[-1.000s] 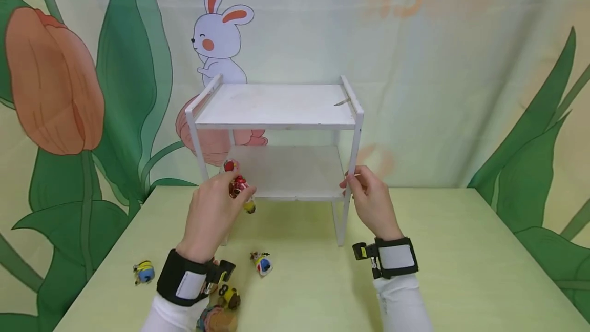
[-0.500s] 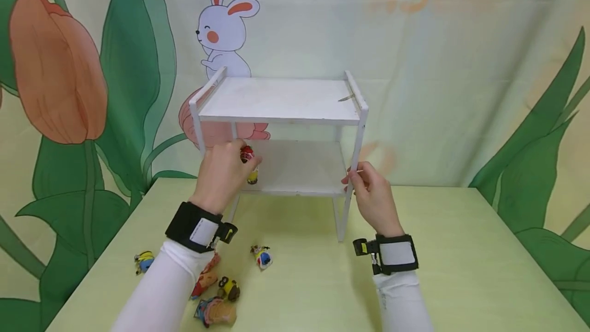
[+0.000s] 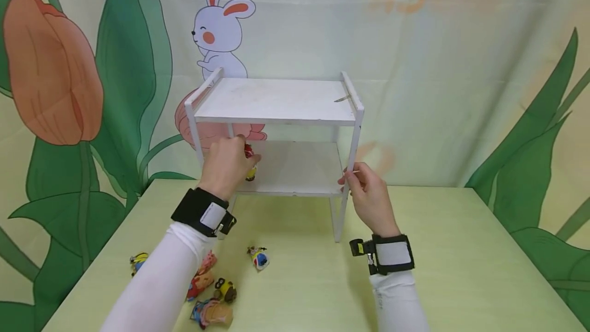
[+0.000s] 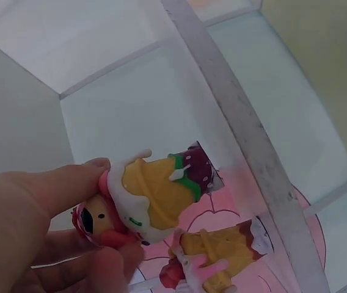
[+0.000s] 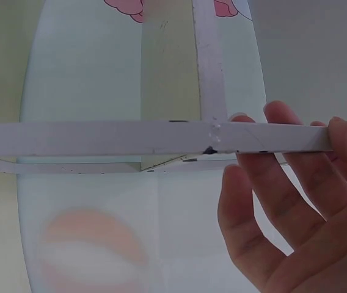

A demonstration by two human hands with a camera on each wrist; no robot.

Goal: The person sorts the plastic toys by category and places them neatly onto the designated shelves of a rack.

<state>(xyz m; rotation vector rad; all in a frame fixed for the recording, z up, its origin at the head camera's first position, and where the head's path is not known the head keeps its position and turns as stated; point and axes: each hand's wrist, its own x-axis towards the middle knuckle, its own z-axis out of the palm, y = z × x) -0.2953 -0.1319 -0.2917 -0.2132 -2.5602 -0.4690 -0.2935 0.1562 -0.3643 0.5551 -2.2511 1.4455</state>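
Observation:
My left hand (image 3: pixel 221 165) reaches between the tiers of a small white two-tier rack (image 3: pixel 276 101), near its left front post. In the left wrist view its thumb and fingers hold a toy figurine (image 4: pixel 155 189) with a red-edged face, a yellow cone-like body with white drips and a purple end. Beside it on the lower shelf (image 3: pixel 295 168) is a second figurine (image 4: pixel 216 256), waffle-patterned with pink drips and a red top; the head view hides it behind my hand. My right hand (image 3: pixel 372 199) grips the rack's right front post (image 5: pixel 100 139) with thumb and fingers.
On the table's left part lie several toys: a blue-and-yellow one (image 3: pixel 138 261) partly behind my sleeve, a colourful one (image 3: pixel 259 258), a yellow-and-brown one (image 3: pixel 226 290), a tan-and-blue one (image 3: pixel 212 314) and a red-and-orange one (image 3: pixel 200 286). A printed curtain (image 3: pixel 438 91) hangs behind.
My left hand has moved up and forward from the rack's front edge, taking the figurine in over the lower shelf. My right hand keeps its grip on the post.

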